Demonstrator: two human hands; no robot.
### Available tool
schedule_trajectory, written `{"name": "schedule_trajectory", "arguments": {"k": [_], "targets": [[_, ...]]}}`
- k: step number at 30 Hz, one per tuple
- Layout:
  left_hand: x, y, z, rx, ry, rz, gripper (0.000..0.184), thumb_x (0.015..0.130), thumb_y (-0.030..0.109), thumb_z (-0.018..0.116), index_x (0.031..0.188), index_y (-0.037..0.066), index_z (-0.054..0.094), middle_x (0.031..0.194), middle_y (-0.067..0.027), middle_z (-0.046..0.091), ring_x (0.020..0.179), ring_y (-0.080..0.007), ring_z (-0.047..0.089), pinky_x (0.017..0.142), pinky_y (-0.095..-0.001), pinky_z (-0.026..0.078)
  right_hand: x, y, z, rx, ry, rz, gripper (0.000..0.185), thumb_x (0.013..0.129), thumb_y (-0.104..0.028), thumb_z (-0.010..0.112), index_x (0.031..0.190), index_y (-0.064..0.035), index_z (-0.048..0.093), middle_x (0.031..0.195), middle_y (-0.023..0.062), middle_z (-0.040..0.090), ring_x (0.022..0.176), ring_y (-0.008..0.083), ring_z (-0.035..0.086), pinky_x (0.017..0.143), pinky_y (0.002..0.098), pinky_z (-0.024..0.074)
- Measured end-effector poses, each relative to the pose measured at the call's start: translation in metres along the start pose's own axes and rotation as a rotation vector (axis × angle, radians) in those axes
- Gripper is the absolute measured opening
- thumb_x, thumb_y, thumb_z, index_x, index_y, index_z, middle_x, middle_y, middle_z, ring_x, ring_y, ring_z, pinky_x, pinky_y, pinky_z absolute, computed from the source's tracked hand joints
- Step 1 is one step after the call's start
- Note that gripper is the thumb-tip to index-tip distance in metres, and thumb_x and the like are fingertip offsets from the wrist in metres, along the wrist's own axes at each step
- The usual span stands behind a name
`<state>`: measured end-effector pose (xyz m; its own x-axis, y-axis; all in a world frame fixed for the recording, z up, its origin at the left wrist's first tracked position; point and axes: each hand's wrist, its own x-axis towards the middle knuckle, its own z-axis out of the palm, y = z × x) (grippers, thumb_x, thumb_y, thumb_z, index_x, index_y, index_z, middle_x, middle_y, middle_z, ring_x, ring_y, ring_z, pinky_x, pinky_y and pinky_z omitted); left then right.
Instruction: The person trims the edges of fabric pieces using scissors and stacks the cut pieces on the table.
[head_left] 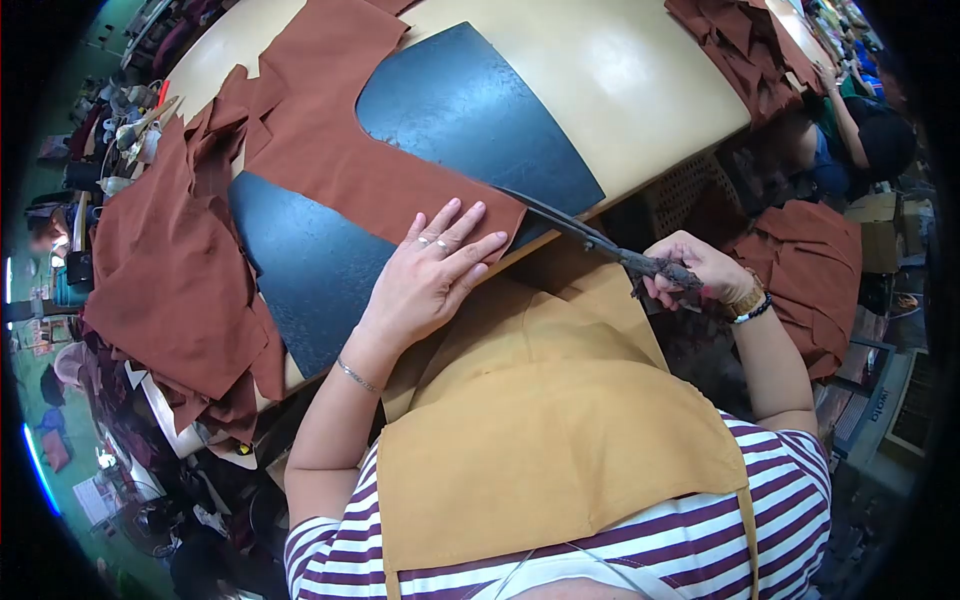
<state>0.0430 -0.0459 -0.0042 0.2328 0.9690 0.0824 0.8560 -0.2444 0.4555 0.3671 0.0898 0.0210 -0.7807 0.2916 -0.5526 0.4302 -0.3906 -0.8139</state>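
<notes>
**Scissors run nearly parallel to the cloth, left hand flat, right hand out past the edge**

Head view, the only one here: the reddish-brown cloth (385, 200) lies on a dark board (450, 85) on the bench (625, 60). It bends around a curved cutout, and its narrow arm slants toward the bench's near edge, ending at a short, straight side.

The left hand (432, 265) is definitely the nearer one: it's palm down right by that end, fingers loosely spread and resting on top, not pinching anything as far as I can see.

The right hand (695, 270) is off the bench, to the right of the cloth, fingers curled around the scissors' (603, 243) wrapped-looking handles. So from those fingers the cloth is up and to the left, with the blades bridging the gap. Their long axis roughly follows the arm's, tips at its far edge by the corner. Can't tell if a blade is under the cloth, or how far apart the blades are, tbh.
</notes>
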Motion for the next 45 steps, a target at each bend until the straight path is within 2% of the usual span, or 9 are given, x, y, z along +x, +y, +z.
{"name": "schedule_trajectory", "arguments": {"k": [8, 16, 23, 32, 42, 45], "targets": [[0.000, 0.002, 0.000, -0.004, -0.003, -0.003, 0.035, 0.092, 0.022, 0.053, 0.127, 0.024, 0.057, 0.143, -0.0063, 0.044, 0.133, -0.0309, 0.037, 0.109, -0.0514, 0.027, -0.014, -0.002, -0.006, -0.077, -0.022, 0.032, 0.025, 0.084, -0.022, 0.067, 0.077, 0.0015, 0.061, 0.062, 0.0028, 0.058, 0.053, 0.0090, 0.055, 0.049, 0.0233, 0.0453], [0.000, 0.002, -0.001, 0.009, -0.010, 0.032, 0.034, 0.092, 0.021, 0.054, 0.126, 0.024, 0.058, 0.142, -0.0069, 0.044, 0.132, -0.0318, 0.038, 0.108, -0.0516, 0.029, 0.015, -0.003, -0.001, -0.037, -0.072, -0.036, 0.024, 0.085, -0.022, 0.067, 0.079, 0.0009, 0.062, 0.064, 0.0036, 0.060, 0.054, 0.0081, 0.057, 0.049, 0.0216, 0.0450], [0.000, 0.001, -0.001, -0.005, 0.004, 0.022, 0.034, 0.092, 0.021, 0.054, 0.126, 0.024, 0.058, 0.142, -0.0071, 0.045, 0.132, -0.0317, 0.039, 0.108, -0.0512, 0.029, 0.005, -0.007, -0.002, -0.092, -0.033, 0.023, 0.024, 0.085, -0.022, 0.068, 0.078, 0.0008, 0.062, 0.063, 0.0041, 0.060, 0.052, 0.0087, 0.057, 0.048, 0.0208, 0.0436], [0.001, 0.003, -0.002, -0.027, -0.006, 0.055, 0.033, 0.092, 0.022, 0.055, 0.125, 0.025, 0.059, 0.141, -0.0082, 0.045, 0.131, -0.0322, 0.040, 0.108, -0.0513, 0.030, 0.027, -0.006, 0.006, -0.052, -0.060, -0.057, 0.024, 0.084, -0.022, 0.068, 0.077, 0.0003, 0.062, 0.063, 0.0027, 0.059, 0.052, 0.0088, 0.057, 0.048, 0.0208, 0.0437], [0.000, 0.002, -0.003, -0.044, -0.004, 0.041, 0.032, 0.093, 0.023, 0.054, 0.125, 0.025, 0.059, 0.141, -0.0073, 0.045, 0.132, -0.0316, 0.039, 0.108, -0.0508, 0.030, 0.016, -0.007, 0.004, -0.045, -0.007, 0.018, 0.023, 0.084, -0.020, 0.068, 0.075, 0.0001, 0.061, 0.063, 0.0021, 0.058, 0.053, 0.0079, 0.057, 0.049, 0.0206, 0.0446], [0.000, 0.001, -0.002, -0.048, -0.007, 0.057, 0.032, 0.093, 0.024, 0.053, 0.125, 0.025, 0.059, 0.142, -0.0078, 0.045, 0.132, -0.0320, 0.039, 0.108, -0.0508, 0.030, 0.019, -0.001, 0.001, -0.002, -0.040, -0.039, 0.023, 0.084, -0.021, 0.068, 0.076, -0.0002, 0.062, 0.063, 0.0025, 0.059, 0.053, 0.0079, 0.057, 0.048, 0.0206, 0.0447]]}}
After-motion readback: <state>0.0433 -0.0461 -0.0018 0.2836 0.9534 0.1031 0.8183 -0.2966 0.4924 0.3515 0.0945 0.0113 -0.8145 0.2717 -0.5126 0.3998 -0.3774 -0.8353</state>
